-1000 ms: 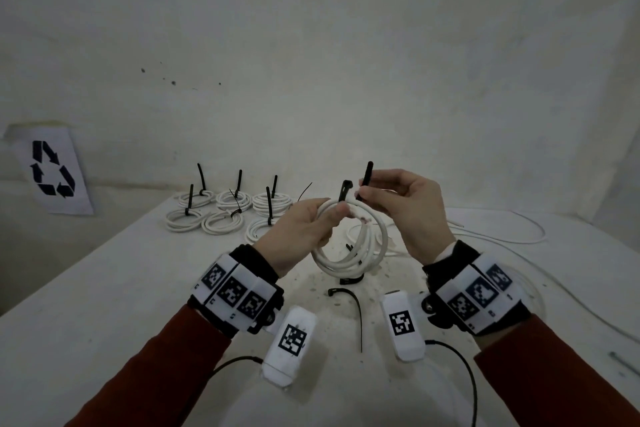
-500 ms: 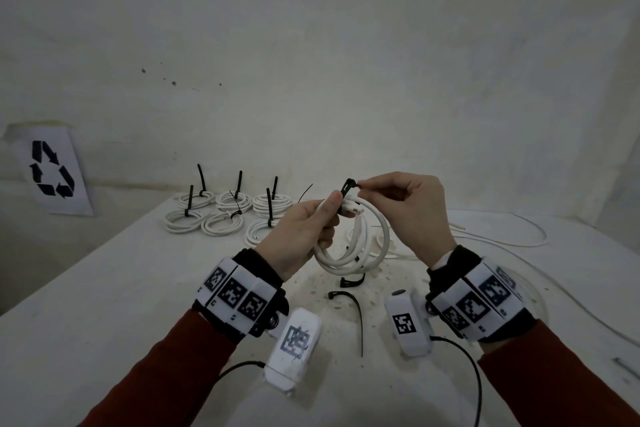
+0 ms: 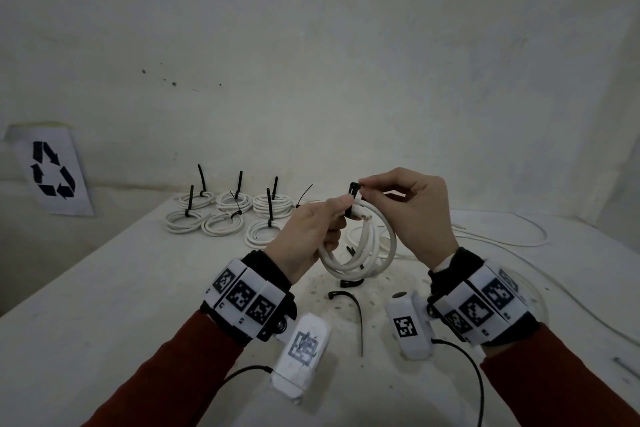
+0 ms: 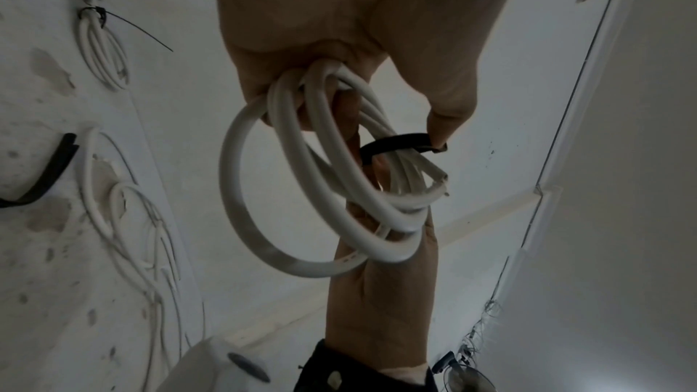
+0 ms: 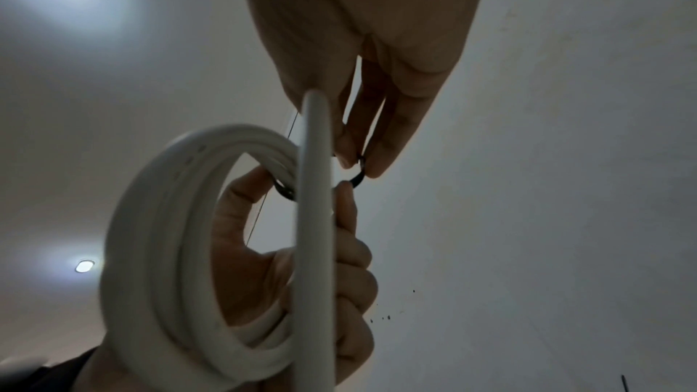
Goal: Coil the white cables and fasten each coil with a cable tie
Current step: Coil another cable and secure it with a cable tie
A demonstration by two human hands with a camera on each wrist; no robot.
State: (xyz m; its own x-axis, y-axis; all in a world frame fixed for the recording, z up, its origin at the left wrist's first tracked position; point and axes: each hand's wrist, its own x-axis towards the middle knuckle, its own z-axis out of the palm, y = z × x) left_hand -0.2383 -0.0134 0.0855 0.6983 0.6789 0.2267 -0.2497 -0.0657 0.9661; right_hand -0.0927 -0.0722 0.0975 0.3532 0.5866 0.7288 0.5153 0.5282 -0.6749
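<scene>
A white cable coil (image 3: 360, 253) hangs in the air above the table, several loops wide. My left hand (image 3: 337, 218) grips its top left, thumb over the strands. A black cable tie (image 3: 354, 188) loops round the strands at the top. My right hand (image 3: 362, 185) pinches the tie's head between thumb and forefinger. In the left wrist view the tie (image 4: 396, 142) wraps the bundle of the coil (image 4: 301, 190) near its cut ends. The right wrist view shows the coil (image 5: 169, 249) and the tie (image 5: 356, 179) at the fingertips.
Several tied coils (image 3: 235, 215) with upright black tie tails lie at the back left of the table (image 3: 121, 288). Loose black ties (image 3: 349, 308) lie under my hands. Loose white cable (image 3: 502, 239) runs along the right. A recycling sign (image 3: 52, 173) leans on the left wall.
The tie tail that stood up above my right fingers a second ago no longer shows. My right fingertips have moved onto the tie's head. The coil has tilted a little.
</scene>
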